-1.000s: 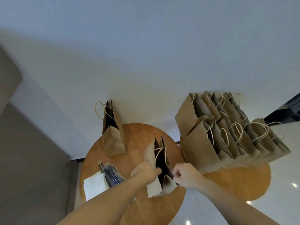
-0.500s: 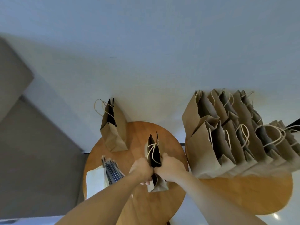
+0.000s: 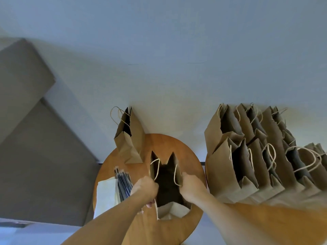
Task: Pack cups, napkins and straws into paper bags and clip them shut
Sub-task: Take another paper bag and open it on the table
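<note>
Head view, looking down. Round wooden worktop (image 3: pixel 168 144) at centre, set against pale wall (image 3: pixel 159 68).

Bag (image 3: pixel 174 212): brown paper, upright on near half of worktop, mouth pulled wide, far rim folded into two peaks. Interior dark; contents not discernible. Two twine handles (image 3: pixel 156 167) drooping into mouth, one at each side.

Left hand (image 3: pixel 145 189): on bag's left rim, knuckles up, fingers (image 3: pixel 150 204) curled tight round paper edge. Firm grip on bag only.

Right hand (image 3: pixel 192 188): on bag's right rim, fingers curled over edge into mouth, tips hidden inside. Gripping paper only. Hands apart, with mouth of bag between them.

Second bag (image 3: pixel 131 147): upright at far left of worktop, close to wall, mouth narrowly open, one handle loop hanging out to left. Apart from held bag.

Napkins (image 3: pixel 106 195): white stack at left edge of worktop, near left forearm.

Straws (image 3: pixel 123 184): dark bundle along napkins' right side, touching or overlapping, cannot tell which. Just beside left hand.

Right worktop (image 3: pixel 265 225): wooden, separate, narrow gap from round one.

Bag cluster (image 3: pixel 230 174) on right worktop: many brown bags packed side by side in rows, mouths open, twine loops showing. Count not discernible. Nearest one near right forearm.
</note>
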Motion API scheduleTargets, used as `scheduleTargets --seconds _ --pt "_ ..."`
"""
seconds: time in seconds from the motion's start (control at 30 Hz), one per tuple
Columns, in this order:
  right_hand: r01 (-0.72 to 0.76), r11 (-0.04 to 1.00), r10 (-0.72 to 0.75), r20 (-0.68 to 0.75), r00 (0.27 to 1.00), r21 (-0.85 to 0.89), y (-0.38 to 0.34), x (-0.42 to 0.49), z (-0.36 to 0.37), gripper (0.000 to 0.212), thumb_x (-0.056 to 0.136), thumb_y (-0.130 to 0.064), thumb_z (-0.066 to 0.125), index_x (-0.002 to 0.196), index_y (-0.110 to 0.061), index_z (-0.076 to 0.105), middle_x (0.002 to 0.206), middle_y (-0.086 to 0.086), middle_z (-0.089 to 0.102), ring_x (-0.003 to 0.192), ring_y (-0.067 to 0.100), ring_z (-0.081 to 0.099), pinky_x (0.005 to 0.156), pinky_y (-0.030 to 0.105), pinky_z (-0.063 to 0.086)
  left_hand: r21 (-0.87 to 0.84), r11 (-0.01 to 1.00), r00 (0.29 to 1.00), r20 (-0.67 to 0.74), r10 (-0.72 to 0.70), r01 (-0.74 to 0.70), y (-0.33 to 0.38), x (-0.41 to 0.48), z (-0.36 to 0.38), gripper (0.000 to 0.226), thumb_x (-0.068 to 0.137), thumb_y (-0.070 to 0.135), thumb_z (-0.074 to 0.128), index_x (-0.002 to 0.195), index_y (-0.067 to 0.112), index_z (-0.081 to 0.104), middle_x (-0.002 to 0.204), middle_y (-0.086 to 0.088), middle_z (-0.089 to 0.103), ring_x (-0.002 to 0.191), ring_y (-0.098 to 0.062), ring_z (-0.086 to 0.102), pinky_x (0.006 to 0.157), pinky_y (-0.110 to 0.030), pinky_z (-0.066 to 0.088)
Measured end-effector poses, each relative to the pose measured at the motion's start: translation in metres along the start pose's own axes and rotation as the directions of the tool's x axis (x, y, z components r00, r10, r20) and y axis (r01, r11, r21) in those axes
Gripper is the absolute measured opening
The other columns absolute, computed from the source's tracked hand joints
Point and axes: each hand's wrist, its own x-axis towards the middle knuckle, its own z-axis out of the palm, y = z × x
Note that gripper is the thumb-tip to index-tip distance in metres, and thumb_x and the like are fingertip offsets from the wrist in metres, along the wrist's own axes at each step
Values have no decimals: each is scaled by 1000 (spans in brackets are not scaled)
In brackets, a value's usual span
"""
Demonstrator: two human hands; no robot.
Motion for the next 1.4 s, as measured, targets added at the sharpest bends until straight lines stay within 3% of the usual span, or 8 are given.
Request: scheduleTargets --seconds 0.2,0.33,0.5,0.7,0.8,0.87,1.0,1.4 --pt "-170 983 160 -136 978 -68 26 -6 -19 30 94 -19 56 123 -21 50 86 -7 60 75 15 63 68 26 57 339 941 1000 -18 9 -2 -29 0 -28 18 92 20 66 102 7 73 93 -7 72 82 -19 73 73 -27 58" --pt "-64 997 66 -57 996 41 8 -6 -5 28 97 -26 57 123 -21 51 101 -3 66 89 16 68 82 31 59 132 988 995 -60 83 -75 -31 4 -15 16 98 30 50 106 16 53 77 -6 69 52 -12 70 50 -20 55" --pt "10 989 -29 122 992 150 2 -9 9 53 91 -39 66 137 -23 44 123 -3 62 108 16 64 90 30 57 35 990 976 177 128 -136 -38 13 -11 44 87 51 63 116 23 46 88 -5 71 60 -16 73 54 -22 56" --pt "-43 984 -19 341 940 173 2 -9 -13 100 73 -52 75 154 -27 20 155 -2 34 130 21 47 95 30 48 173 956 919 358 164 -238 -34 7 -41 97 68 54 78 147 27 29 139 -3 49 104 -16 59 82 -28 54" --pt "-31 985 -32 356 934 170 -11 -6 -41 102 73 -39 71 156 -28 14 161 1 24 139 26 37 107 38 44 286 875 881 392 265 -391 -17 4 -62 60 79 37 76 130 16 55 129 -6 57 116 -26 59 99 -39 51" --pt "34 990 -72 296 952 134 -27 -2 -62 95 76 -34 65 156 -27 14 162 2 21 144 26 31 109 38 41 350 851 905 312 289 -392 -2 0 -78 39 86 29 70 121 16 61 118 -10 64 109 -28 64 95 -41 55" --pt "207 978 -206 106 973 -1 -78 10 -98 74 91 -28 55 156 -20 21 162 3 23 146 23 28 117 37 32 538 795 939 -15 343 -282 19 -16 -123 54 86 45 64 132 21 48 124 -4 57 110 -26 57 96 -42 52" --pt "610 777 -625 -71 777 -159 -318 9 -167 55 98 -35 53 149 -18 38 153 1 37 139 19 38 113 31 29 524 844 726 -536 432 -115 -17 -98 -361 71 84 45 60 146 19 37 145 -7 43 133 -30 39 103 -46 40"
